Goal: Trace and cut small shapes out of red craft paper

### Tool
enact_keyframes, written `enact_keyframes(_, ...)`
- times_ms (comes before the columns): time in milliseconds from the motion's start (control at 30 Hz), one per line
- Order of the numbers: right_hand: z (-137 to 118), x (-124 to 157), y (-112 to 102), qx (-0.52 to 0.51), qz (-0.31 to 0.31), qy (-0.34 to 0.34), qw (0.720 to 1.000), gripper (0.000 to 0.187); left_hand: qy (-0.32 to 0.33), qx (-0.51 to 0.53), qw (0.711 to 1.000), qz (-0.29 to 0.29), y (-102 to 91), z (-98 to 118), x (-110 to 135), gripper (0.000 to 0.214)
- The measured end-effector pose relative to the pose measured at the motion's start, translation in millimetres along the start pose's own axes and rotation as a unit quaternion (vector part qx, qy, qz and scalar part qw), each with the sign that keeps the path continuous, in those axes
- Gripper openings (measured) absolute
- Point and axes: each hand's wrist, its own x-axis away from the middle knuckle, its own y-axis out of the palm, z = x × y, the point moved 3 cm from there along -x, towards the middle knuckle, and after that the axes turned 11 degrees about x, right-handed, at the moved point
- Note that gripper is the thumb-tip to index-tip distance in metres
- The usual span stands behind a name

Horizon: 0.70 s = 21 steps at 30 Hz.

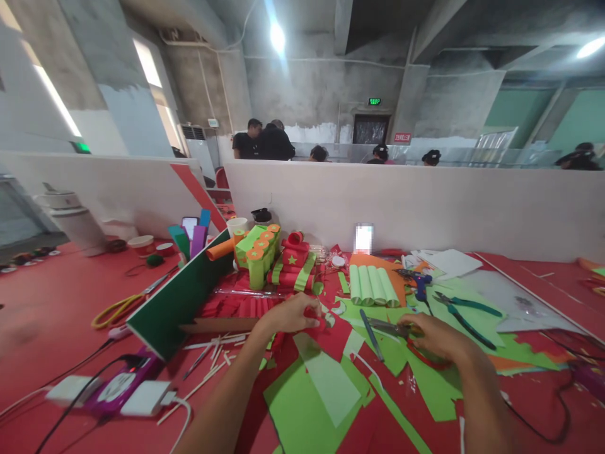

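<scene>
My right hand [433, 337] is closed round the red handle of a pair of scissors [390, 327], whose dark blades point left over green paper [428, 391]. To the left, my left hand [295, 313] has its fingers bent together at the edge of a piece of red paper [333, 337]; whether they pinch it I cannot make out. Between the hands lies a grey-blue pen-like tool [371, 334]. A pale green strip [326, 378] rests on a larger green sheet below my left hand. Beyond the scissors are several light green paper rolls [373, 285] side by side.
Green-handled pliers [467, 313] and a blue glue gun [420, 282] lie at the right. Red and green paper models [259, 252] stand behind my left hand. At left are a dark green board [182, 302], yellow-handled scissors [120, 310] and a purple power strip [123, 381] with cables.
</scene>
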Motion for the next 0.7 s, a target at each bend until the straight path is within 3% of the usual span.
enact_keyframes(133,-14.7,0.0,-10.2,0.079,0.048,0.028,0.995,0.036,-0.006,-0.184,0.98,-0.073,2.8,6.8,2.0,0.013)
enact_keyframes(200,-36.0,0.0,-18.0,0.056,0.093,0.019,0.994,0.036,-0.022,-0.204,0.976,-0.08,1.6,7.6,2.9,0.013)
enact_keyframes(300,-83.4,-3.4,-19.4,-0.031,0.09,-0.044,0.994,0.041,-0.034,-0.212,0.973,-0.089,-0.1,4.4,3.5,0.014)
enact_keyframes(467,-148.7,-15.2,2.2,-0.095,0.098,-0.12,0.983,0.052,-0.002,-0.202,0.975,-0.09,-1.5,1.3,1.7,0.012)
enact_keyframes(567,-160.0,-22.9,16.5,-0.135,0.114,-0.132,0.975,0.053,0.008,-0.135,0.988,-0.072,-2.5,8.1,0.0,0.018)
enact_keyframes(700,-151.1,-31.6,22.3,-0.234,0.12,-0.123,0.957,0.043,0.026,-0.05,0.998,-0.021,-5.2,23.4,-1.3,0.029)
